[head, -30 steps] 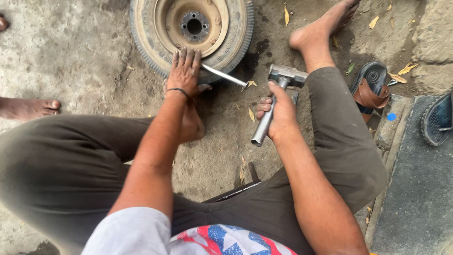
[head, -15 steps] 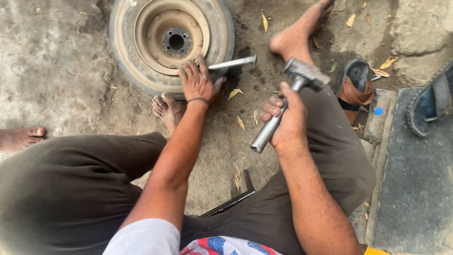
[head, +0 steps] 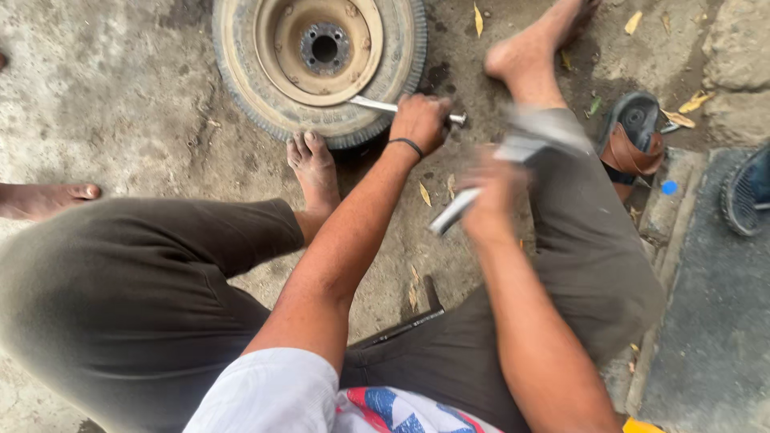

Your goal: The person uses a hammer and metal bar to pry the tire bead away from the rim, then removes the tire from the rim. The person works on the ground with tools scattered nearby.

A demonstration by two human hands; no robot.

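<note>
A worn tyre on a rusty rim (head: 321, 64) lies flat on the ground in front of me. My left hand (head: 421, 122) grips a thin metal bar (head: 377, 104) whose tip sits between rim and tyre at the near right side. A dark band circles that wrist. My right hand (head: 491, 192), blurred by motion, holds a metal hammer (head: 513, 156) by its handle, with the head up near my right knee. My bare left foot (head: 313, 164) rests against the tyre's near edge.
Another person's bare foot (head: 48, 199) shows at the left edge. A brown sandal (head: 630, 136) lies to the right, and a dark shoe (head: 750, 188) rests on a grey slab (head: 714, 337). Dry leaves dot the concrete. A dark flat tool (head: 413, 321) lies between my legs.
The view has shifted so the tyre sits more central. My left hand closed around the bar near the tyre's edge. The hammer in my right hand is now swinging and blurred.
</note>
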